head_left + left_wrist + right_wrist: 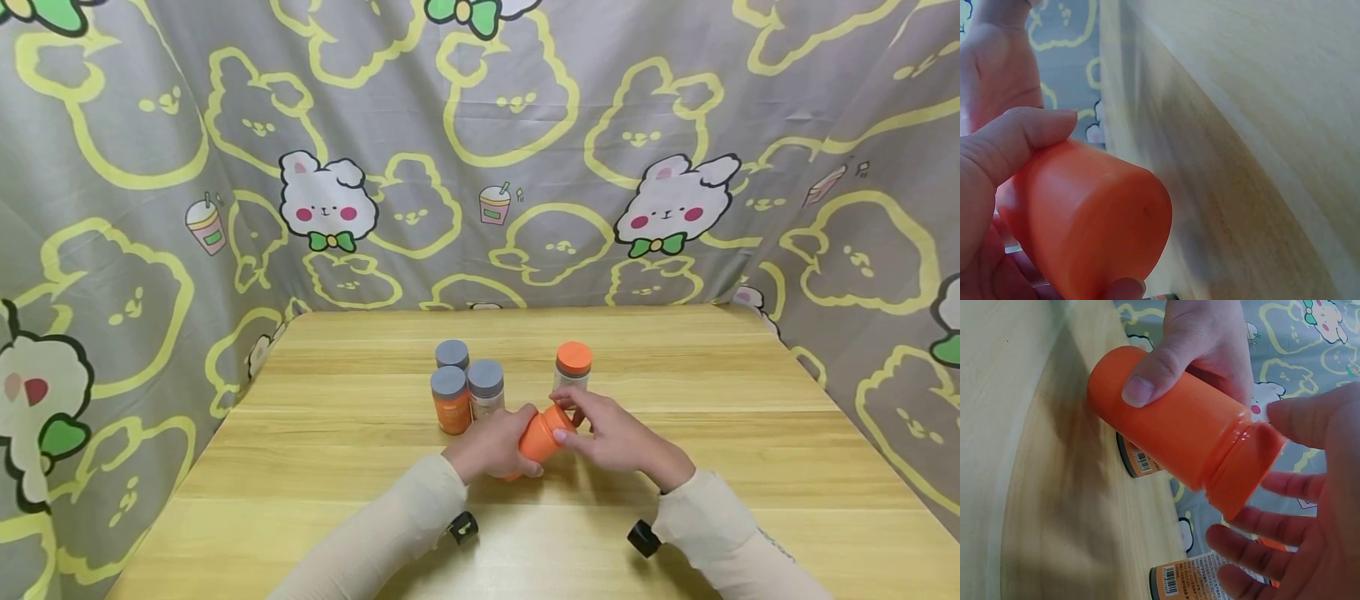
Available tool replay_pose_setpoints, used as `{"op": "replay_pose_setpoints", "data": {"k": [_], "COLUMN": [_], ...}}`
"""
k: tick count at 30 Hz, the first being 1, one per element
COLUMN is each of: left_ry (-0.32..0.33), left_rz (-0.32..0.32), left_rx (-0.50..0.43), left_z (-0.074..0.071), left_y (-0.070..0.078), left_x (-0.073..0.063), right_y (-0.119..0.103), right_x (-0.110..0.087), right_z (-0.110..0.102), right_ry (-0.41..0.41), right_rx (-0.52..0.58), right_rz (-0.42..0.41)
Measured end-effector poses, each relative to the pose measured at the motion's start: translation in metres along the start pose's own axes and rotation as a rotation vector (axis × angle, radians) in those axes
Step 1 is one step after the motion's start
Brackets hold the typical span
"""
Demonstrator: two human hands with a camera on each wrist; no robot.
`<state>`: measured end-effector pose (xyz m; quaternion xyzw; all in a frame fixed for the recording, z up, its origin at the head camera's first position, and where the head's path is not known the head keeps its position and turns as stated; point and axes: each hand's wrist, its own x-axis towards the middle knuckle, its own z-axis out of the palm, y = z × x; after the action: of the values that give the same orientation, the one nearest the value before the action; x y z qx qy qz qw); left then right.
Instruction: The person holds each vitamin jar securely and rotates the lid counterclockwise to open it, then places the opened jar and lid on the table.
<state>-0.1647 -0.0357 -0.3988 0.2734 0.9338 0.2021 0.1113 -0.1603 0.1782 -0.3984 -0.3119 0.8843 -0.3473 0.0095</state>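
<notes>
A plain orange bottle (538, 442) is held tilted over the table, its orange cap (559, 423) pointing up and to the right. My left hand (495, 446) grips the bottle's body, thumb along one side; its rounded base (1125, 228) faces the left wrist camera. At the cap end, my right hand (618, 435) has its thumb and fingers around the cap. In the right wrist view the cap (1246, 469) sits on the bottle's neck, with the right fingers (1260, 550) spread below it. Just beyond the right hand stands an orange-capped bottle (573, 360).
Left of the held bottle, three grey-capped bottles stand close together: an orange one (453, 412) in front, another (486, 379) beside it, and one (452, 353) behind. The wooden table (337, 375) meets a patterned curtain (405, 275) at its back edge.
</notes>
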Motion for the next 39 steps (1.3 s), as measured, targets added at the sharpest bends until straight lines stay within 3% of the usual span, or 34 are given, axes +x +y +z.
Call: {"op": "replay_pose_setpoints", "data": {"k": [9,19,29,39], "left_ry": [0.005,0.013,0.022,0.015], "left_rz": [-0.003,-0.032,-0.010,-0.018], "left_rx": [-0.009,-0.012,-0.005,-0.003], "left_z": [0.000,0.000,-0.002,0.000], "left_y": [-0.001,-0.002,-0.001,-0.002], "left_x": [0.001,0.001,0.002,0.002], "right_y": [0.001,0.002,-0.001,0.001], "right_x": [0.003,0.004,0.010,0.008], "right_z": [0.004,0.001,0.002,-0.002], "right_ry": [0.017,-0.014,0.056,0.020], "right_rx": [-0.037,-0.005,-0.046,-0.012], "right_rz": [0.059,0.006,0.098,-0.012]}}
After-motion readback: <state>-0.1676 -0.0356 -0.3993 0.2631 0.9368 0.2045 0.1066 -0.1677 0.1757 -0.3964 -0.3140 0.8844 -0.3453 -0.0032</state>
